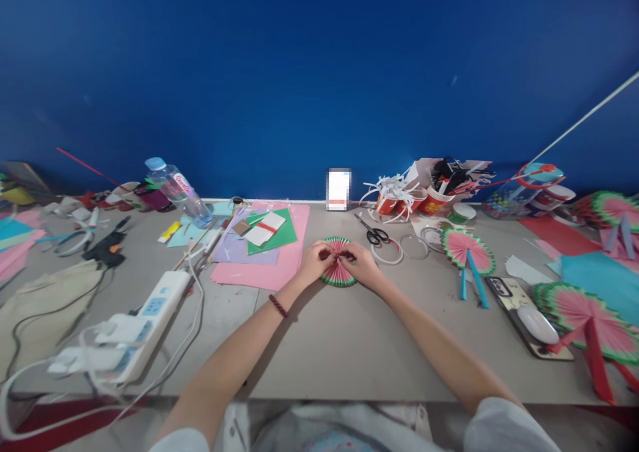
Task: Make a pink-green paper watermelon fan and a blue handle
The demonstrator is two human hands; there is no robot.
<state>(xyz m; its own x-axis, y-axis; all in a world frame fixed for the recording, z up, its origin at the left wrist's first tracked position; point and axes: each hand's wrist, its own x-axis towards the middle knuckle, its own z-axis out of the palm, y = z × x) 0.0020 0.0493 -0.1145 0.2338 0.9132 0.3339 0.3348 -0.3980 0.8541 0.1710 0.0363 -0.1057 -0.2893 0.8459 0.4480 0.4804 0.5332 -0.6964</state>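
Note:
A round pleated paper fan [339, 277], pink with a green and white rim, lies on the grey table [339, 345] in front of me. My left hand [318, 260] pinches it near the centre from the left side. From the right, my right hand [357, 262] has its fingers closed at the centre too, close to the left fingertips. The fan's middle is partly hidden by my fingers. Scissors [378, 236] lie beyond my right hand, beside rolls of tape [387, 251].
To the left are coloured paper sheets [259, 279], a power strip [154, 325], a glue gun [107, 249] and a water bottle [182, 192]. To the right lie finished-looking fans [468, 251], a phone [504, 292] and a mouse [538, 325]. Cups [433, 201] stand by the blue wall [319, 72].

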